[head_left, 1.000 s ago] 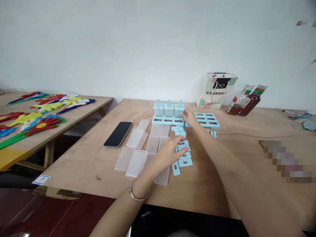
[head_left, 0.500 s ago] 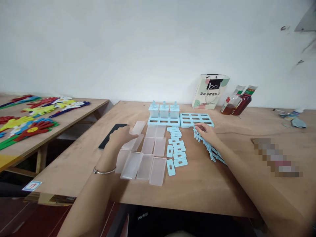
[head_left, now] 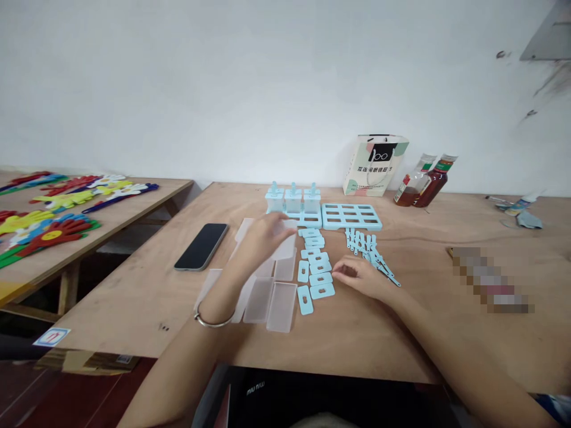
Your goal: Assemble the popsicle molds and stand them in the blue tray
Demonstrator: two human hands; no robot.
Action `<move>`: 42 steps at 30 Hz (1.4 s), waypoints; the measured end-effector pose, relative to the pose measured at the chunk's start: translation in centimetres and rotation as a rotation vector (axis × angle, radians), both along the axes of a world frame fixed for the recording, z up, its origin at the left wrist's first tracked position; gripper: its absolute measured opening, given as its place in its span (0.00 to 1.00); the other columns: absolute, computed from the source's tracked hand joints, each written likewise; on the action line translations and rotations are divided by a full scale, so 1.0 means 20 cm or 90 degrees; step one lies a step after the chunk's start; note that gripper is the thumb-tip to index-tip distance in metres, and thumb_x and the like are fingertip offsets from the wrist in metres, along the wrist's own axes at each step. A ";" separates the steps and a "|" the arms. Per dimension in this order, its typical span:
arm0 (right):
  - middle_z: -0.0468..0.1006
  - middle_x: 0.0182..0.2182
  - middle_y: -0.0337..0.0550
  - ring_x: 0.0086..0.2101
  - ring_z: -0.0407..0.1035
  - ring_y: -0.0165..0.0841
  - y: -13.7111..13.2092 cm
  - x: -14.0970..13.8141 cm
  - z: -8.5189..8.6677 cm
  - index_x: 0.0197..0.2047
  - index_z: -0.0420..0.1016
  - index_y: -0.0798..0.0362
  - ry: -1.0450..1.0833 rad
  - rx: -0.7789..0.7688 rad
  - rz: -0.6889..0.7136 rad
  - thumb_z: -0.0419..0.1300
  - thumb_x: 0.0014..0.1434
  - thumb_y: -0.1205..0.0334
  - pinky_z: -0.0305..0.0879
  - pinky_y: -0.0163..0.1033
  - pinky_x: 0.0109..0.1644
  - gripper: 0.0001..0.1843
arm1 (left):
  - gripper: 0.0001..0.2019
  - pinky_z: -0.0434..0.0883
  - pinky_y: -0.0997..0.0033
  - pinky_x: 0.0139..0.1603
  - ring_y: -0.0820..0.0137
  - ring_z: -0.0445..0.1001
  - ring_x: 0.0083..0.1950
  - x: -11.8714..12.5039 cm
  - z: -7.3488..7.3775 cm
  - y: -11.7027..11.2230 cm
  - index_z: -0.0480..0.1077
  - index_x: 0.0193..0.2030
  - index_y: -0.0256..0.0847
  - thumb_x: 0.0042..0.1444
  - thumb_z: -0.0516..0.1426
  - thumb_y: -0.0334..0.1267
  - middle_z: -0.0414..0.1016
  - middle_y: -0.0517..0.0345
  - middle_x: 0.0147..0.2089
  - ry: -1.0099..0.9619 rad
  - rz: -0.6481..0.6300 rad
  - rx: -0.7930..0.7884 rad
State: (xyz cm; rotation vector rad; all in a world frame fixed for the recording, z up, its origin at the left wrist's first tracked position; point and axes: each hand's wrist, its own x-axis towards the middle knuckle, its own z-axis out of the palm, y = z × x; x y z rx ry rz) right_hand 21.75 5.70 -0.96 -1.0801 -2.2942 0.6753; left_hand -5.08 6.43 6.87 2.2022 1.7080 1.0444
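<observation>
My left hand [head_left: 263, 238] reaches over the translucent popsicle mould cups. Its thumb and fingers close on one cup [head_left: 285, 245], which looks lifted and tilted; the fingers partly cover its far end. Other cups [head_left: 282, 306] lie in rows beneath and nearer to me. My right hand [head_left: 361, 276] is low over the table, its fingers loosely curled and a gap inside them, with no held thing visible. Its fingertips are beside the light blue slotted lids [head_left: 322, 290]. Behind that hand lie several light blue popsicle sticks [head_left: 372, 252] in a loose pile.
A light blue rack [head_left: 281, 209] holds three assembled moulds, beside a second rack [head_left: 352, 226]. A phone [head_left: 201, 246] lies at left. Farther back stand a paper bag [head_left: 375, 169] and two bottles [head_left: 430, 181]. Colourful hand-shaped clappers [head_left: 66, 229] cover another table.
My left hand has moved right and away from the phone, to the far cups. My right hand has drawn back from the sticks toward the lids.
</observation>
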 end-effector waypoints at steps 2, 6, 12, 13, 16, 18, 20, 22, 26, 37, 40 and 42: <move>0.73 0.33 0.41 0.33 0.69 0.32 -0.02 -0.01 -0.01 0.38 0.75 0.50 -0.017 -0.013 0.059 0.60 0.58 0.52 0.67 0.38 0.38 0.11 | 0.14 0.71 0.65 0.46 0.65 0.74 0.46 0.11 -0.03 -0.02 0.68 0.50 0.40 0.58 0.56 0.40 0.76 0.52 0.46 -0.057 -0.144 0.009; 0.71 0.37 0.44 0.39 0.67 0.34 -0.03 0.01 -0.06 0.47 0.77 0.47 -0.068 0.038 0.178 0.62 0.57 0.50 0.67 0.39 0.43 0.17 | 0.16 0.72 0.66 0.46 0.65 0.73 0.49 0.25 -0.15 -0.03 0.65 0.54 0.42 0.59 0.56 0.35 0.74 0.52 0.51 -0.090 -0.301 -0.044; 0.69 0.37 0.44 0.39 0.66 0.34 -0.02 0.04 -0.09 0.42 0.81 0.47 -0.044 0.088 0.220 0.60 0.59 0.52 0.66 0.41 0.45 0.13 | 0.18 0.72 0.64 0.44 0.64 0.74 0.47 0.27 -0.28 -0.07 0.62 0.55 0.44 0.57 0.57 0.37 0.72 0.53 0.51 -0.121 -0.284 -0.138; 0.69 0.37 0.45 0.40 0.66 0.34 -0.02 0.05 -0.08 0.40 0.81 0.48 -0.042 0.079 0.217 0.60 0.59 0.52 0.66 0.41 0.46 0.12 | 0.18 0.73 0.65 0.44 0.65 0.74 0.47 0.27 -0.29 -0.07 0.62 0.54 0.44 0.57 0.57 0.37 0.72 0.53 0.51 -0.131 -0.281 -0.144; 0.69 0.40 0.46 0.42 0.67 0.34 -0.03 0.06 -0.05 0.36 0.78 0.50 -0.037 0.039 0.206 0.61 0.59 0.55 0.66 0.40 0.47 0.09 | 0.15 0.72 0.66 0.42 0.67 0.73 0.43 0.27 -0.32 -0.07 0.63 0.50 0.43 0.56 0.58 0.38 0.72 0.55 0.48 -0.142 -0.276 -0.152; 0.70 0.41 0.45 0.42 0.67 0.34 -0.02 0.08 -0.04 0.35 0.76 0.51 -0.042 0.023 0.194 0.61 0.58 0.57 0.66 0.40 0.46 0.07 | 0.13 0.72 0.66 0.40 0.68 0.73 0.39 0.27 -0.34 -0.06 0.64 0.47 0.42 0.56 0.57 0.39 0.72 0.57 0.43 -0.125 -0.273 -0.161; 0.71 0.41 0.45 0.41 0.68 0.34 -0.01 0.09 -0.03 0.34 0.74 0.51 -0.058 0.016 0.178 0.61 0.57 0.59 0.67 0.40 0.44 0.05 | 0.12 0.72 0.65 0.40 0.68 0.72 0.36 0.27 -0.35 -0.06 0.64 0.46 0.42 0.56 0.57 0.40 0.72 0.59 0.39 -0.111 -0.269 -0.167; 0.73 0.40 0.45 0.40 0.68 0.34 0.00 0.11 -0.04 0.33 0.73 0.51 -0.070 0.032 0.166 0.61 0.56 0.61 0.66 0.39 0.42 0.03 | 0.12 0.71 0.64 0.41 0.68 0.72 0.36 0.26 -0.36 -0.06 0.64 0.45 0.41 0.56 0.57 0.41 0.72 0.58 0.39 -0.111 -0.268 -0.159; 0.74 0.33 0.42 0.34 0.68 0.34 0.02 0.13 -0.06 0.34 0.68 0.50 -0.083 0.089 0.117 0.59 0.53 0.65 0.65 0.41 0.39 0.03 | 0.12 0.72 0.63 0.42 0.67 0.73 0.39 0.26 -0.36 -0.05 0.65 0.45 0.41 0.57 0.57 0.42 0.73 0.56 0.42 -0.121 -0.275 -0.162; 0.75 0.37 0.38 0.38 0.73 0.32 0.06 0.17 0.06 0.36 0.54 0.46 0.435 -0.102 -0.080 0.67 0.49 0.51 0.69 0.42 0.44 0.24 | 0.08 0.71 0.69 0.39 0.70 0.72 0.36 0.32 -0.30 -0.14 0.69 0.39 0.41 0.56 0.59 0.41 0.74 0.59 0.36 -0.159 -0.381 -0.188; 0.76 0.37 0.40 0.39 0.74 0.34 0.01 0.12 0.10 0.36 0.57 0.46 0.387 -0.098 -0.016 0.68 0.49 0.52 0.71 0.44 0.45 0.22 | 0.08 0.71 0.68 0.39 0.69 0.72 0.37 0.35 -0.34 -0.14 0.69 0.38 0.41 0.56 0.59 0.42 0.74 0.58 0.36 -0.127 -0.392 -0.189; 0.77 0.37 0.41 0.39 0.73 0.34 -0.01 0.09 0.11 0.36 0.60 0.47 0.344 -0.082 0.025 0.67 0.51 0.53 0.71 0.46 0.46 0.19 | 0.09 0.70 0.68 0.38 0.68 0.72 0.36 0.36 -0.36 -0.13 0.69 0.37 0.40 0.56 0.59 0.43 0.74 0.57 0.36 -0.110 -0.372 -0.182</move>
